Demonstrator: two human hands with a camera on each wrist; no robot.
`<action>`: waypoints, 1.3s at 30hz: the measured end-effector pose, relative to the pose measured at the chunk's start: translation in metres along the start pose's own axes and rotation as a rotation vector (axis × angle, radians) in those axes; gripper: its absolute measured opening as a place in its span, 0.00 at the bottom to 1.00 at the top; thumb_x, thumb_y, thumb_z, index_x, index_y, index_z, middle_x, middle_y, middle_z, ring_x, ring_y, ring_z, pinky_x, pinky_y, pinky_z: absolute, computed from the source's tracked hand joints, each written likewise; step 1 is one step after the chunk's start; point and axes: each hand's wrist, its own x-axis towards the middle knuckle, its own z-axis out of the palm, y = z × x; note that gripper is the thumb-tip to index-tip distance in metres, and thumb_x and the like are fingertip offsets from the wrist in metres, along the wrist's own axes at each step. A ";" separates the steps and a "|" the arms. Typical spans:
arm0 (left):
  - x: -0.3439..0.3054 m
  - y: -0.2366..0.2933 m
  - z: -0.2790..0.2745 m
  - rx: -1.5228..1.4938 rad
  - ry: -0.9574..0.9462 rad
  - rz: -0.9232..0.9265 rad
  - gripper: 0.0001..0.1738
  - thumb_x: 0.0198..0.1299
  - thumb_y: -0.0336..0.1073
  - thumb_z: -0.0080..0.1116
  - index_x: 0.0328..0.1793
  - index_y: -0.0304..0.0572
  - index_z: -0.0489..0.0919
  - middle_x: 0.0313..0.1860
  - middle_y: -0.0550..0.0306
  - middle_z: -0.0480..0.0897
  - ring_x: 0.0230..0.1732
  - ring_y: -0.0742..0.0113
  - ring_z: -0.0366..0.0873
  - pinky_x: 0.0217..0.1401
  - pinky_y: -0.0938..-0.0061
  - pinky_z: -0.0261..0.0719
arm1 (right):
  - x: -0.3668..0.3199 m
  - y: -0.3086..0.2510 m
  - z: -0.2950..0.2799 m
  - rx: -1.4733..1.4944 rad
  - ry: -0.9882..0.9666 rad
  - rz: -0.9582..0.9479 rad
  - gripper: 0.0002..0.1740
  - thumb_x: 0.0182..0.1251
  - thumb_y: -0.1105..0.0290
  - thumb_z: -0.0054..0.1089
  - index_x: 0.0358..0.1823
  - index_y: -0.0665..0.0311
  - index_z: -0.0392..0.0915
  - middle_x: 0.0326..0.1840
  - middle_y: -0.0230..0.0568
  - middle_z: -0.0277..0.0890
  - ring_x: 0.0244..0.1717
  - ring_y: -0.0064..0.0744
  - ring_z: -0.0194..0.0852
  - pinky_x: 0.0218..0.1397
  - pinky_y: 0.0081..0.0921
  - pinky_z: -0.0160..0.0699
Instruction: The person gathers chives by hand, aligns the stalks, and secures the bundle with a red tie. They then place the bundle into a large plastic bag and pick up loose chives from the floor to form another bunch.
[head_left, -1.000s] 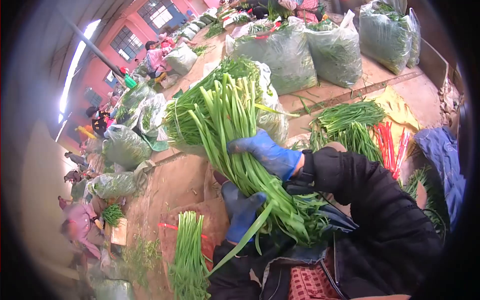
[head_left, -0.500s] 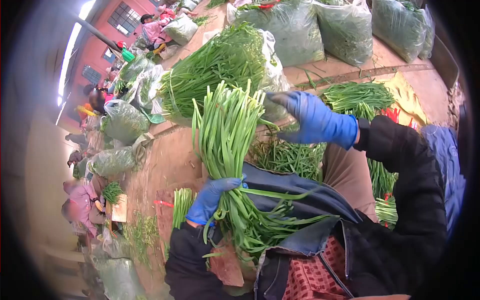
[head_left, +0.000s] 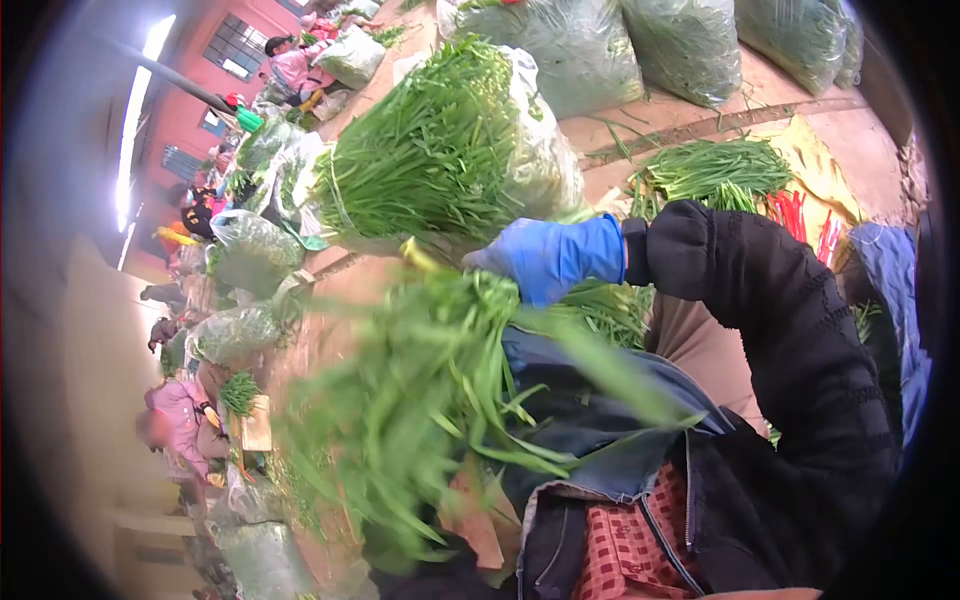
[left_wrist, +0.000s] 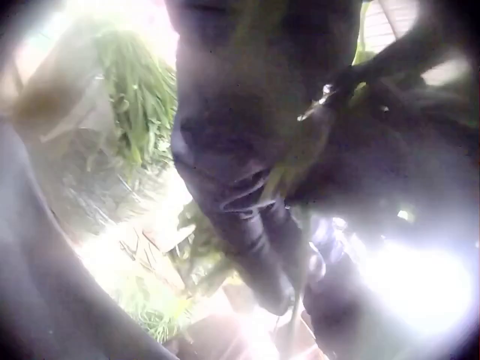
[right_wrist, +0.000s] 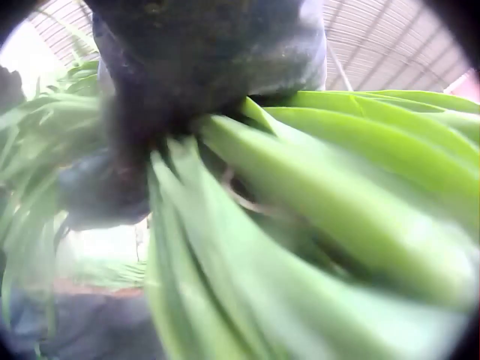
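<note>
Near the middle of the head view, the blue-gloved right hand (head_left: 550, 260) grips a bunch of long green leaves (head_left: 410, 370), which hang below it and are blurred. Broad blades (right_wrist: 300, 217) fan out from under the right glove (right_wrist: 217, 60) in the right wrist view. Leaves and sleeve hide the left hand in the head view. The left wrist view shows the left glove (left_wrist: 247, 232) dark, with fingers pointing down beside thin green blades; its hold is unclear. Just beyond the right hand lies a large tied bundle of greens (head_left: 420, 150).
Filled plastic bags (head_left: 560, 60) stand along the back. To the right lie a smaller pile of greens (head_left: 715, 170), red strips (head_left: 788, 213) and blue cloth (head_left: 890, 290). Several people sit along the left, one in pink (head_left: 180, 415) near more bags (head_left: 235, 335).
The right hand has moved left and down from beside the bunch and now grips it. The bunch has turned, with its leaves swung to the lower left. The left hand has gone behind the leaves.
</note>
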 end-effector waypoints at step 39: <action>0.019 -0.004 0.017 -0.033 0.337 0.652 0.42 0.53 0.30 0.61 0.74 0.41 0.55 0.59 0.50 0.73 0.57 0.59 0.72 0.59 0.65 0.73 | 0.046 0.021 0.076 0.847 -0.299 -0.175 0.36 0.50 0.65 0.72 0.61 0.65 0.68 0.55 0.44 0.76 0.55 0.31 0.73 0.57 0.27 0.72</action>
